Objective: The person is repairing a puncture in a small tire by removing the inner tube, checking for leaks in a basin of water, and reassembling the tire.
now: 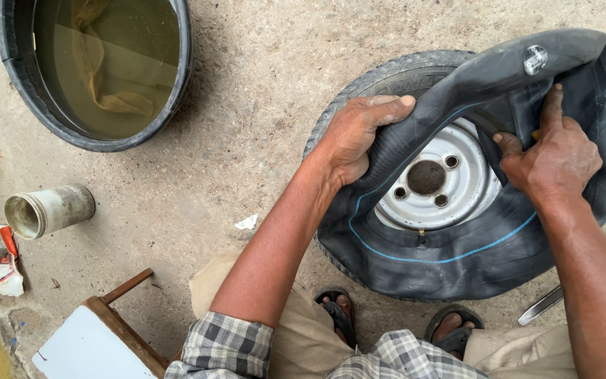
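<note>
Both hands clamped the black inner tube (471, 253) over the wheel (433, 175). Left hand (352, 137) gripped one fold; right hand (552, 158) pinched the other.

One camera sits on the person's head and looks straight down, close above the grey concrete floor (247, 140).

I sit on a rough, pale concrete floor (247, 91) in even daylight. Upper left of the frame, a black tub (15, 84) holds murky water. At left lies a metal can (50, 209); lower left, a wooden stool (117, 330).
</note>
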